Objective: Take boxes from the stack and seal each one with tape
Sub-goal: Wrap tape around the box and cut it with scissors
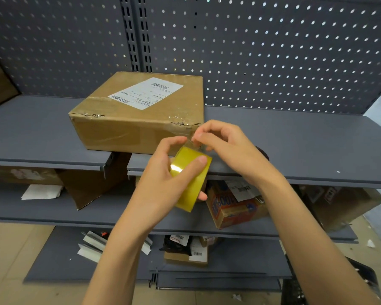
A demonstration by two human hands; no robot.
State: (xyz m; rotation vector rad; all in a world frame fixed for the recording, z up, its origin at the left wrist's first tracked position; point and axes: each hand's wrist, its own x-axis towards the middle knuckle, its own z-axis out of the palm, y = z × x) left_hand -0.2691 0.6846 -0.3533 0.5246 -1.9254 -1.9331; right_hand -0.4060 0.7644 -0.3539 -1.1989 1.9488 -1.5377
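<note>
A brown cardboard box with a white shipping label lies on the grey top shelf, old clear tape torn along its front edges. In front of its right corner my left hand grips a yellow tape roll around its outer face. My right hand pinches the loose tape end just above the roll, close to the box's front right corner.
A perforated grey back panel rises behind the shelf. The middle shelf carries an orange printed box, a brown carton, cardboard and paper. Lower shelves hold small parcels and metal brackets. A black crate stands bottom right.
</note>
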